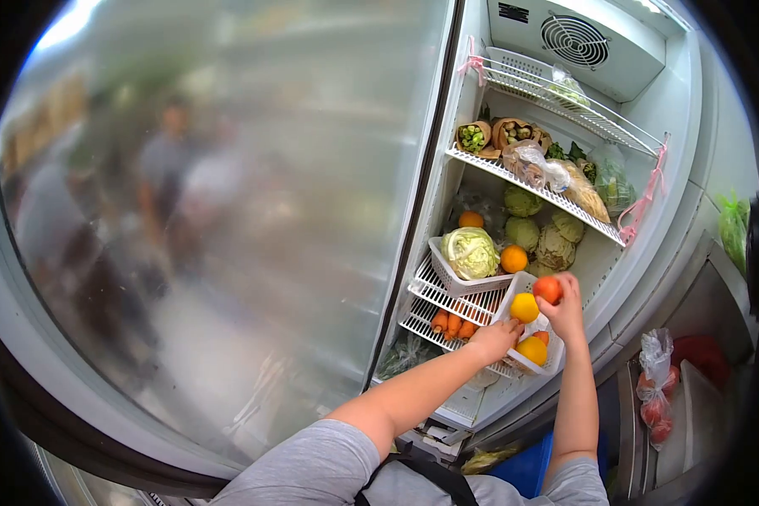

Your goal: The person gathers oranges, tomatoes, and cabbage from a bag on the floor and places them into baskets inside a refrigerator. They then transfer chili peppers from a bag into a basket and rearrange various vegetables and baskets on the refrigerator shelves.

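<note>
My right hand pinches a red tomato above a white plastic basket that juts out from the fridge shelf. Against that basket's left side rests my left hand, its fingers closed at the edge and partly hidden. Inside are a yellow-orange round fruit, another one nearer me, and a piece of red produce beside it. Left of it, a second white basket holds a pale green cabbage and an orange.
Carrots lie on the lower wire rack. Several cabbages sit deeper inside. Wrapped vegetables fill the shelf above. The fogged glass door stands wide at left, reflecting blurred people. A bag of red produce hangs at right.
</note>
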`<move>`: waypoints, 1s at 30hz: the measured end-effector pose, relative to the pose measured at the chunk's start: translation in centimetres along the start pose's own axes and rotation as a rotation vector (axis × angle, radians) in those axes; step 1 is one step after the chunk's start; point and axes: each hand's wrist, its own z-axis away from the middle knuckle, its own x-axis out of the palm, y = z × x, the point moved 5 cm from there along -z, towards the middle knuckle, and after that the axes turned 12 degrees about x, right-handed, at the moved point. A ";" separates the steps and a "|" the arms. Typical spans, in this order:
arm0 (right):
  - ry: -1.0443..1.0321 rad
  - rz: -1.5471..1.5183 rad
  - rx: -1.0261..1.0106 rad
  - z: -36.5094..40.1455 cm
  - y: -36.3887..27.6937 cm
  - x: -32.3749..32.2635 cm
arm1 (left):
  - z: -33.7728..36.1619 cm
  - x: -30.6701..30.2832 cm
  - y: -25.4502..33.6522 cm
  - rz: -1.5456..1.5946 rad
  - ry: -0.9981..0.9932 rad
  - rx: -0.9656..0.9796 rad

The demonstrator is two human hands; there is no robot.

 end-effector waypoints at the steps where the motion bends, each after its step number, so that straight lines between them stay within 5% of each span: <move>1: 0.017 -0.169 -0.038 0.8 -5.3 -0.4 | -0.3 0.3 -0.2 0.026 -0.040 -0.019; 6: 0.226 -0.164 -0.719 6.5 -25.1 -1.6 | -0.7 0.8 -0.7 -0.022 0.362 0.048; 10: 0.165 -0.326 -0.848 8.3 -30.4 -1.4 | -1.5 -1.5 -0.2 -0.159 0.526 -0.046; 16: 0.176 -0.374 -0.796 9.3 -27.9 -0.1 | -1.8 -2.0 0.2 -0.181 0.526 -0.069; 20: 0.143 -0.454 -0.605 8.8 -24.6 1.5 | -1.8 -2.0 0.5 -0.178 0.528 -0.062; 26: -0.381 -1.611 0.247 6.7 -16.0 3.8 | -1.5 -1.9 0.5 -0.190 0.512 -0.054; 30: -0.666 -1.879 0.416 5.4 -13.3 4.9 | -0.8 -1.9 1.1 -0.223 0.480 -0.046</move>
